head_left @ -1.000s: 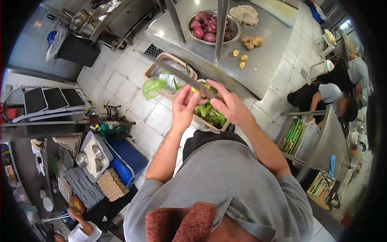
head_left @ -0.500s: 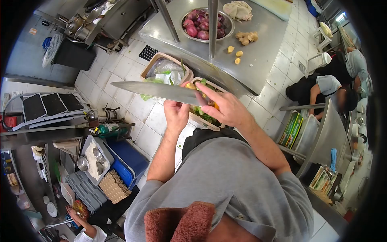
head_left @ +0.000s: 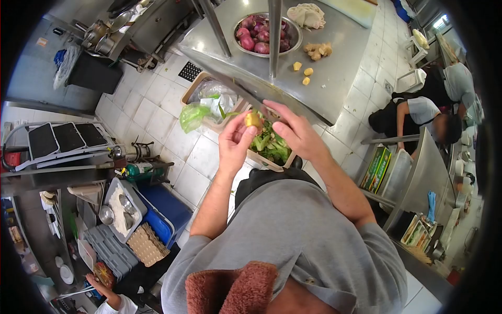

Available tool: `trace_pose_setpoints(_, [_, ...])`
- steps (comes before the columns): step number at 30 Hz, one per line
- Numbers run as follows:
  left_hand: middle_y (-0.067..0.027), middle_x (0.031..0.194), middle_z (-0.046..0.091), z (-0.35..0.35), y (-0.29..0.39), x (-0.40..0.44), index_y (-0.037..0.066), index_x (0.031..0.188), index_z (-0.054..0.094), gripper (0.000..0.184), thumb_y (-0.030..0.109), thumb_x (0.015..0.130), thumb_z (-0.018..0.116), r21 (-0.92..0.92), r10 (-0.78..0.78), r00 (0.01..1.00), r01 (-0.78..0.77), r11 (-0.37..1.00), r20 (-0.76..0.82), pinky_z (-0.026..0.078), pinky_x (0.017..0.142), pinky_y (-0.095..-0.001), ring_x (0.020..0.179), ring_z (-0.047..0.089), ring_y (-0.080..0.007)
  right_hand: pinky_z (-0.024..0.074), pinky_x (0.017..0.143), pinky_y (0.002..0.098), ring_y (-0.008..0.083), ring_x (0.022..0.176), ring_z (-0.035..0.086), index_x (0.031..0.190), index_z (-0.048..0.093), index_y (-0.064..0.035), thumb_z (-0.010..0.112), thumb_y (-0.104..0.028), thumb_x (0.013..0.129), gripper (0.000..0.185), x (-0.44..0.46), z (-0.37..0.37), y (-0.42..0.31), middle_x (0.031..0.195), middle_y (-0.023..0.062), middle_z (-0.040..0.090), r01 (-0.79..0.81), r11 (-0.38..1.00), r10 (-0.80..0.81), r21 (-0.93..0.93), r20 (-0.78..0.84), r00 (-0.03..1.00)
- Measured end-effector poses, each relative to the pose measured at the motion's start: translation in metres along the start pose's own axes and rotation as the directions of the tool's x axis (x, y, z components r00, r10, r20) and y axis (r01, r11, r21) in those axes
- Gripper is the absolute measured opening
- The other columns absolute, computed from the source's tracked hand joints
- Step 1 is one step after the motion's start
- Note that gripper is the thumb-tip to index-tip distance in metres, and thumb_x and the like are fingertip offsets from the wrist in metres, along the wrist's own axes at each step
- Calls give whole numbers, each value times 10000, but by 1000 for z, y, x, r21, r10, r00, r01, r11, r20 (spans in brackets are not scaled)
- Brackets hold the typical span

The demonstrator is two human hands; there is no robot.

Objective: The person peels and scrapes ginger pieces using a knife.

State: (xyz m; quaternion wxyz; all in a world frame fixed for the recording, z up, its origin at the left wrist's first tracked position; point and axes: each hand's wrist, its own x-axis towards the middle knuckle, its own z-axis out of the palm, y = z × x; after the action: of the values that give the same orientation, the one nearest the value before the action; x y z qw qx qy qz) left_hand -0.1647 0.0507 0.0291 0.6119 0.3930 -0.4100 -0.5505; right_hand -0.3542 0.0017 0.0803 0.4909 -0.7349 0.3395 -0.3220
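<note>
Right now my left grip (head_left: 235, 141) is clamped on a small yellow, partly peeled piece of ginger (head_left: 252, 121), pinched between thumb and fingertips in front of my body. My right grip (head_left: 298, 135) is closed around a knife (head_left: 246, 95), with the handle hidden by my hand; the blade, seen nearly edge-on and a bit blurred, points away from me and to the left. I cannot tell if its edge touches the ginger.

Below my hands stands a bin of leafy green scraps (head_left: 273, 149). Just beside it, to the left, is a second bin (head_left: 188, 93) holding plastic wrapping, with a light green bag (head_left: 192, 118) hanging at its side.

Beyond them, on the metal desk (head_left: 334, 70), a round bowl (head_left: 298, 46) holds red onions (head_left: 261, 35), partly behind an upright post (head_left: 275, 52). Right of it lie a knobbly ginger root (head_left: 317, 51), three small yellow pieces (head_left: 308, 71) and a crumpled pale cloth (head_left: 306, 16).
</note>
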Motion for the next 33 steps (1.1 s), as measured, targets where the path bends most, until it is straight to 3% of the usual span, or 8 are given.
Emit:
trace_pose_setpoints(2, [-144, 1227, 600, -5, 5, 4, -24, 1328, 467, 370, 74, 979, 539, -156, -34, 999, 32, 987, -10, 521, 948, -354, 1120, 611, -213, 463, 674, 363, 268, 677, 598, 1428, 405, -56, 554, -300, 958, 549, -2, -1, 1, 756, 161, 617, -96, 995, 96, -9, -23, 995])
trace_pose_setpoints(6, [-128, 1295, 570, -13, 0, 10, 59, 1279, 514, 302, 119, 983, 526, -432, -57, 998, 39, 901, -29, 471, 1020, -416, 1172, 577, -265, 459, 667, 375, 279, 651, 589, 1428, 406, -58, 558, -305, 957, 553, -4, 4, -1, 726, 158, 611, -50, 998, 50, -49, -19, 999])
trace_pose_setpoints(12, [-156, 1385, 495, -7, 16, 8, 38, 1328, 482, 375, 39, 954, 506, -538, -232, 965, 259, 802, 118, 446, 1052, -435, 1225, 538, -304, 463, 688, 359, 286, 668, 596, 1433, 404, -63, 558, -311, 959, 556, -3, 5, -7, 743, 167, 625, -82, 996, 84, -37, 38, 996])
trace_pose_setpoints(19, [-186, 1391, 474, -21, 3, 6, -24, 1348, 443, 410, 24, 945, 503, -564, -325, 925, 377, 735, 195, 394, 1124, -411, 1262, 497, -345, 467, 714, 344, 244, 729, 610, 1416, 427, -48, 539, -342, 973, 543, -4, 7, 19, 795, 170, 636, -99, 995, 98, -20, -58, 994])
trace_pose_setpoints(24, [-189, 1367, 493, -18, -1, 5, -6, 1374, 429, 463, 6, 925, 540, -563, -285, 958, 246, 789, 20, 371, 1133, -400, 1274, 493, -282, 448, 699, 332, 176, 734, 575, 1430, 408, -35, 512, -244, 968, 517, -8, 11, 15, 820, 126, 636, -110, 994, 110, -6, -23, 994])
trace_pose_setpoints(28, [-174, 1361, 506, -21, -3, 6, -12, 1389, 416, 497, 5, 914, 564, -521, -266, 964, 231, 822, 8, 389, 1100, -383, 1260, 503, -259, 430, 638, 383, 265, 641, 571, 1427, 408, -28, 550, -327, 962, 571, -6, 15, 0, 734, 168, 593, -57, 998, 58, -27, 56, 997])
trace_pose_setpoints(31, [-114, 1297, 571, -17, 3, 6, -17, 1352, 476, 472, -63, 890, 563, -495, -271, 962, 245, 834, 20, 456, 982, -301, 1176, 561, -173, 430, 627, 394, 287, 635, 570, 1435, 402, -34, 569, -328, 950, 591, -6, 16, -6, 751, 174, 600, -48, 998, 53, -48, 111, 992])
trace_pose_setpoints(33, [-102, 1260, 599, -12, 7, 5, -34, 1329, 498, 500, -95, 843, 597, -306, -185, 982, 163, 938, -42, 470, 959, -283, 1115, 595, -152, 436, 629, 395, 300, 642, 576, 1439, 401, -41, 578, -333, 945, 600, -6, 17, -6, 775, 182, 609, -41, 997, 49, -73, 122, 991])
